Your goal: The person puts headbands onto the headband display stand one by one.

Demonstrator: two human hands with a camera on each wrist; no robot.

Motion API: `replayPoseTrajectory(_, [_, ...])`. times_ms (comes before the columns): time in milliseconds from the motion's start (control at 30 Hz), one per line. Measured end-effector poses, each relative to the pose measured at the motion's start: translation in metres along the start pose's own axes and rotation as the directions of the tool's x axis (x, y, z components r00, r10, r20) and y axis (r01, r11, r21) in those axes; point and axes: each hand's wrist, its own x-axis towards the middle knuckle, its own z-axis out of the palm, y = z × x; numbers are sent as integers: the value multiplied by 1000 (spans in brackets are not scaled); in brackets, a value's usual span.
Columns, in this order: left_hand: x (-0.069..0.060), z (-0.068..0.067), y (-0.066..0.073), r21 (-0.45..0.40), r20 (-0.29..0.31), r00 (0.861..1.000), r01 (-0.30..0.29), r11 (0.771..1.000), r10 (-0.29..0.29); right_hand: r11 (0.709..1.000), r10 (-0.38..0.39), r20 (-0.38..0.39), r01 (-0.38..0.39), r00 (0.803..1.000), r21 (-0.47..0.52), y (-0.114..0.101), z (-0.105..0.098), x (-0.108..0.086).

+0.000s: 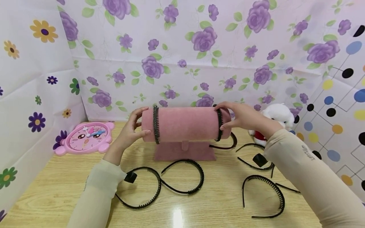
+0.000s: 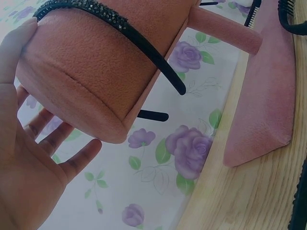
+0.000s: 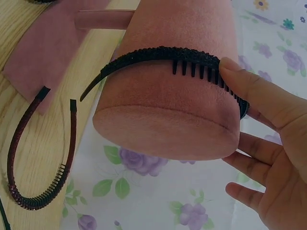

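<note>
A pink padded headband display stand (image 1: 185, 123), a horizontal roll on a post and base, stands on the table. My left hand (image 1: 128, 133) holds the roll's left end, thumb in front and fingers behind, spread in the left wrist view. Beside it, a glittery dark headband (image 1: 156, 123) wraps the roll. At the other end, my right hand (image 1: 242, 117) pinches a black toothed headband (image 3: 163, 55) fitted round the roll. Its thumb lies on the band's edge in the right wrist view; the other fingers reach behind.
Black headbands (image 1: 203, 177) lie in front of the stand, and another headband (image 1: 283, 201) is at the front right. A dark red headband (image 3: 14, 143) rests behind the stand. A pink clock (image 1: 88, 139) and a white plush toy (image 1: 278, 114) flank it.
</note>
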Motion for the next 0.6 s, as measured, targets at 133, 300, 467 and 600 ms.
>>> replayPoseTrajectory(133, [0, 0, 0, 0, 6, 1000, 8, 1000, -8, 1000, -17, -3, 17, 1000, -4, -2, -1, 5])
replayPoseTrajectory(300, [0, -1, -1, 1, 3, 1000, 2, 1000, -2, 1000, -12, 10, 12, 1000, 16, -6, -3, 10])
replayPoseTrajectory(467, [0, -1, 0, 4, 6, 1000, -5, 1000, 5, 999, -8, 21, 7, 1000, 36, -10, -2, 16])
replayPoseTrajectory(600, [0, 0, 1, 7, 8, 1000, -5, 1000, 5, 999, -9, 34, 7, 999, 46, -12, -1, 19])
